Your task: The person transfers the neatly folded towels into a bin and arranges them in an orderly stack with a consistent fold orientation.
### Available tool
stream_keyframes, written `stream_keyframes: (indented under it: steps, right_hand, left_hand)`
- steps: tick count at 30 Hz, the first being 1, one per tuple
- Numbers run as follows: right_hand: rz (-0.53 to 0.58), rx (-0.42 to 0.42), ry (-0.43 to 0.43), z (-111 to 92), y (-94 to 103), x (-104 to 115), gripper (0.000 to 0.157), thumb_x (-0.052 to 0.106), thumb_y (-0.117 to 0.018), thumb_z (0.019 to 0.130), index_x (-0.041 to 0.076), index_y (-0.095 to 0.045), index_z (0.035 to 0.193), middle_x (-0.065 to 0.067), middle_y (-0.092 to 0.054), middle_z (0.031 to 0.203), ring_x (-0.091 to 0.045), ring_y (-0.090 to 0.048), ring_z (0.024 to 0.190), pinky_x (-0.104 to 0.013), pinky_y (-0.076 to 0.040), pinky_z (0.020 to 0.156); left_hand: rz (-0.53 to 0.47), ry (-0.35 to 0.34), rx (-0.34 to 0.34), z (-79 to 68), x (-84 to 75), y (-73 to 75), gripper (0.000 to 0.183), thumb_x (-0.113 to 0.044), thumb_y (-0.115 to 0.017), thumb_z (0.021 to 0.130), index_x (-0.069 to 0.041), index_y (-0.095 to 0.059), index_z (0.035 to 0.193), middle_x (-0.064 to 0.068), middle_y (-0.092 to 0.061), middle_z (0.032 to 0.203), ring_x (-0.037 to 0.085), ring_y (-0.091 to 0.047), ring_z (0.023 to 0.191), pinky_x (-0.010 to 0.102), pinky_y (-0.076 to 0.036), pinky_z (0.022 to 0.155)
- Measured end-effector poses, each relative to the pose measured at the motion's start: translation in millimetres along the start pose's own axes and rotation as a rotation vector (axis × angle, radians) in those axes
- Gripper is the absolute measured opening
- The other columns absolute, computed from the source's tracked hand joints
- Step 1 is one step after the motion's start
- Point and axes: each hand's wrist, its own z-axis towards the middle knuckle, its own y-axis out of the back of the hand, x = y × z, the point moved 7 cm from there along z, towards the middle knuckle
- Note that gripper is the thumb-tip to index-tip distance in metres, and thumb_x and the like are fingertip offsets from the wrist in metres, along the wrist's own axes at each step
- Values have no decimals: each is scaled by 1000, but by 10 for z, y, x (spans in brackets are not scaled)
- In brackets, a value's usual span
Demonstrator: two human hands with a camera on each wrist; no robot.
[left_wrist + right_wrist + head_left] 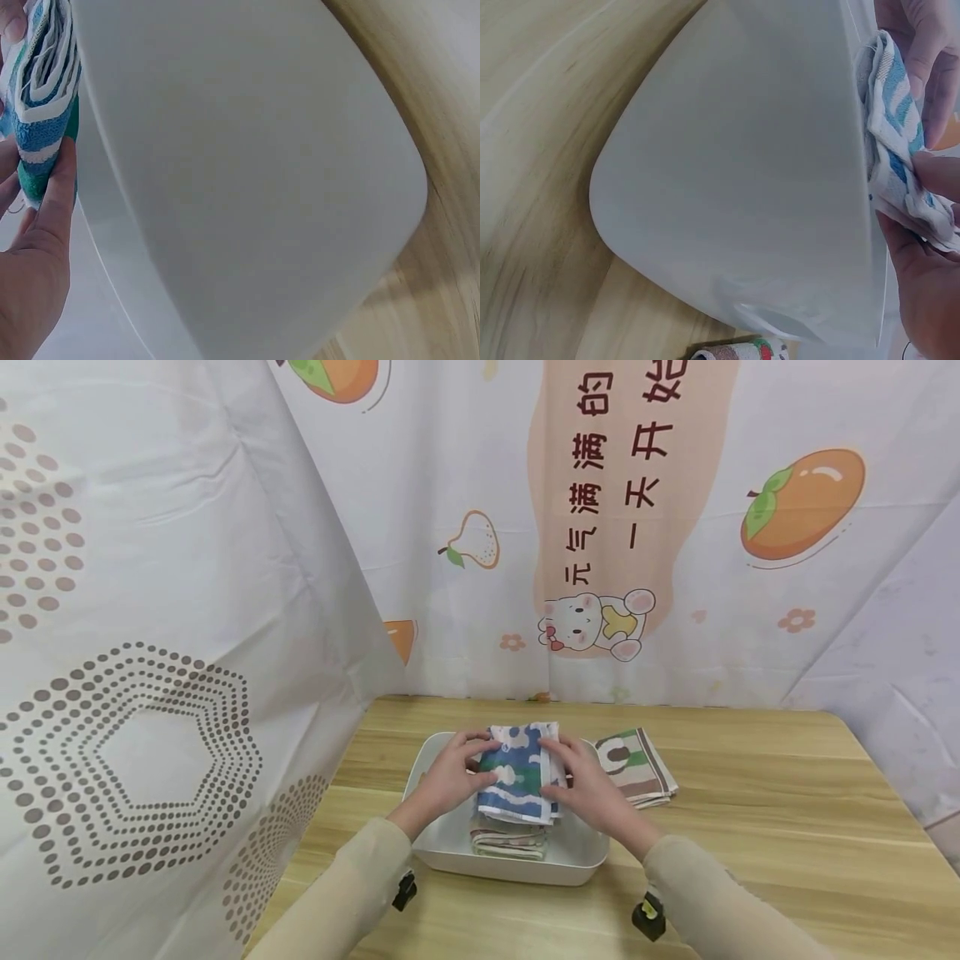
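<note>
A folded blue, white and green towel [516, 781] is held over the white basin [517, 870]. My left hand [450, 775] grips its left side, with the thumb on the near face and fingers behind the fold in the left wrist view. My right hand [590, 787] pinches the right side, where a white edge layer stands a little apart. In the left wrist view the towel's [43, 124] stacked layers show at the end. Below it, inside the basin, lie other folded towels [508, 845] with pale green and reddish patterns, partly hidden by the blue one.
Right of the basin, a folded brown, green and white towel [637, 768] lies on the wooden table [772, 810]. A printed curtain [465, 627] hangs behind the table's far edge, and another patterned curtain [150, 610] hangs along the left side.
</note>
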Motion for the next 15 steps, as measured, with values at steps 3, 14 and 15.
stream_keyframes:
  steps: [3,14,15]
  right_hand:
    - [-5,13,1,8,-34,-19,71,14,-76,93,15,-43,156,-26,-25,162,-45,-45,138,-57,-47,106]
    - [-59,28,19,31,-134,-34,75,13,-80,89,11,-45,154,-25,-29,162,-47,-41,141,-63,-41,109]
    - [-62,32,21,31,-146,-32,75,13,-81,88,11,-45,154,-26,-28,162,-48,-40,141,-63,-41,110]
  left_hand:
    - [11,22,18,-8,25,-13,49,-13,-76,94,-16,-63,141,6,-44,152,22,-62,101,39,-57,92]
    - [18,21,70,-28,117,-65,47,-10,-75,94,-10,-63,139,6,-43,151,22,-62,99,36,-58,87]
    - [19,22,72,-29,131,-67,47,-10,-75,94,-10,-63,139,6,-43,151,21,-62,99,35,-58,86]
